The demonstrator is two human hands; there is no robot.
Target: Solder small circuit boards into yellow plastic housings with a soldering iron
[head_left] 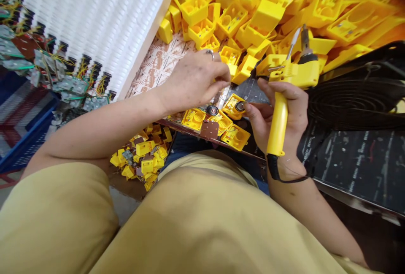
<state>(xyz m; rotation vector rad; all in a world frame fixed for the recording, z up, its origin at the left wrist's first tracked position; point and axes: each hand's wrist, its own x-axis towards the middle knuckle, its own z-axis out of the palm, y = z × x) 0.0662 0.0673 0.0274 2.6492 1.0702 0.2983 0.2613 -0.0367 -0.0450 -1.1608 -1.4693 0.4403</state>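
My right hand (281, 113) is wrapped round a soldering iron (277, 124) with a yellow pistol-shaped body, its metal tip pointing up and away. The thumb and a finger of that hand also reach a small round speaker (239, 106) at an open yellow plastic housing (232, 101). My left hand (202, 75) is closed, its bent fingers just above the housings; whatever they pinch is hidden. Another round speaker (212, 110) lies between the hands, beside more yellow housings (193, 119) and a flat brown plate (210, 130) at the table edge.
A big heap of yellow housings (234, 16) covers the back. White ribbed foam tray (95, 16) stands left, with wired circuit boards (72, 84) along its edge. A black coil guard (351, 101) is at right. More yellow parts (147, 151) lie below; a blue crate (28, 134) sits far left.
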